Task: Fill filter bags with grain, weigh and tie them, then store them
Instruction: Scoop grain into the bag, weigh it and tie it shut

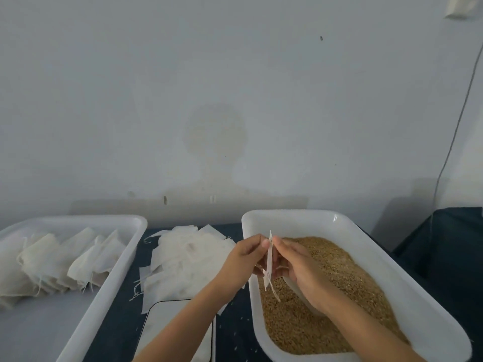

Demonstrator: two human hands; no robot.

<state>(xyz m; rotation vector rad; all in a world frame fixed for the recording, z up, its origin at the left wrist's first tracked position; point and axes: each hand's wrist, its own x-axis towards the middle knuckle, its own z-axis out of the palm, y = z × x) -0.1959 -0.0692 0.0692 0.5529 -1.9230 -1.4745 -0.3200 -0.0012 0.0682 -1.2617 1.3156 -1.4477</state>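
Note:
Both hands hold one empty white filter bag edge-on above the near left part of the grain tray. My left hand pinches the bag's left side and my right hand pinches its right side. The bag's drawstring hangs down below them. The white tray holds brown grain, with a white scoop partly hidden under my right hand. A loose pile of empty filter bags lies on the dark table between the two trays. Filled, tied bags lie in the white left tray.
A white scale sits at the near edge, partly under my left forearm. Spilled grains dot the dark table. The wall stands close behind the trays. A thin cable hangs at the right, above a dark surface.

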